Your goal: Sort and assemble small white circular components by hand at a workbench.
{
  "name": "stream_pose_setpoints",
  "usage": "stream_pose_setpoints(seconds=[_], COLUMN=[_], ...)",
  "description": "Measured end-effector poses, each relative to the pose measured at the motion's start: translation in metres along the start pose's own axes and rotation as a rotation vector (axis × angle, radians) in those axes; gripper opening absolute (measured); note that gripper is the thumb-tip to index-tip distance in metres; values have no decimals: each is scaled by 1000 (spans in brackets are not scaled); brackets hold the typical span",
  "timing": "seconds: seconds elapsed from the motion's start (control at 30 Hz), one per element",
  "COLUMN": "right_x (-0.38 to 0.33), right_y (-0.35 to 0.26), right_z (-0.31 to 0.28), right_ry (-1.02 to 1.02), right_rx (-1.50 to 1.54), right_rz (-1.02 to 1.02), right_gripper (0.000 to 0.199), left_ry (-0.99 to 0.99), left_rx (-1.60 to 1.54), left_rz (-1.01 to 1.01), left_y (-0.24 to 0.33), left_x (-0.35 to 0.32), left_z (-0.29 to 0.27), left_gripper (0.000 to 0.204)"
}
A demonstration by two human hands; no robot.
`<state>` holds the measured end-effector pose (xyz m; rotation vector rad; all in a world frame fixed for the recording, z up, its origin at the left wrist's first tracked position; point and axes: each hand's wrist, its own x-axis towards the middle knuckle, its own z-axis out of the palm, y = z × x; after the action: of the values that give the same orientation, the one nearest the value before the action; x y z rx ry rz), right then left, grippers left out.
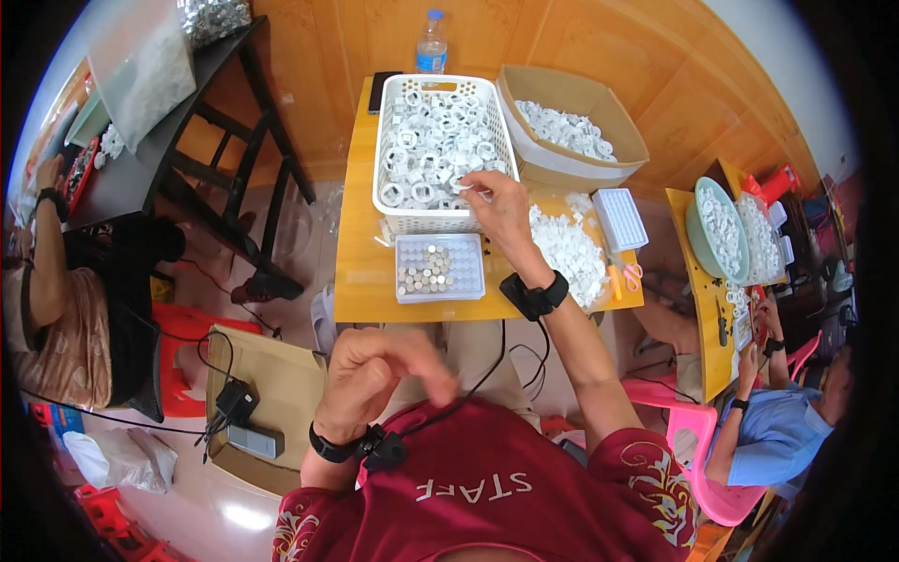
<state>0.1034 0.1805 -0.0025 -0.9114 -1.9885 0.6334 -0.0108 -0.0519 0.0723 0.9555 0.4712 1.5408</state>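
My right hand [501,211] reaches over the near right corner of a white perforated basket [431,222]. Its thumb and fingers pinch a small white plastic part [460,186], just above the many white ring-shaped parts [440,140] that fill the basket. In front of my chest, my left hand [375,375] is raised with bent fingers, smeared by motion; I cannot make out anything in it. Between the hands, near the table's front edge, lies a pale compartment tray [475,281] with several small round metal discs [426,272] on it.
On the table's right lie a heap of small white pieces [567,253], a white gridded tray [621,220], pink-handled scissors [633,275] and a carton [618,173] of white parts. A water bottle [432,47] stands behind the basket. Co-workers sit left and right; cables hang from my wrist straps.
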Motion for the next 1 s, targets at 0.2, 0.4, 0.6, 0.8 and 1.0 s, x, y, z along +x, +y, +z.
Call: stream_pose_setpoints(seconds=[0.2,0.4,0.6,0.8,1.0], right_x=[-12,-28,-42,-53,-64], right_y=[-28,-44,-61,-71,-69], right_z=[-9,-22,-30,-35,-42], right_ry=[91,88,41,-10,-23], right_rx=[195,285,445,515,524], right_rz=[20,70,164,111,163], right_gripper=[13,14,14,15,16], left_ry=[-806,-867,-920,-745,-639], left_rx=[-609,-503,-386,-116,-93], left_rz=[-23,181,375,1248,411], left_y=[38,47,36,1,53], left_x=[5,16,33,-21,-32], left_z=[55,67,93,94,75], left_gripper=[36,27,26,34,34])
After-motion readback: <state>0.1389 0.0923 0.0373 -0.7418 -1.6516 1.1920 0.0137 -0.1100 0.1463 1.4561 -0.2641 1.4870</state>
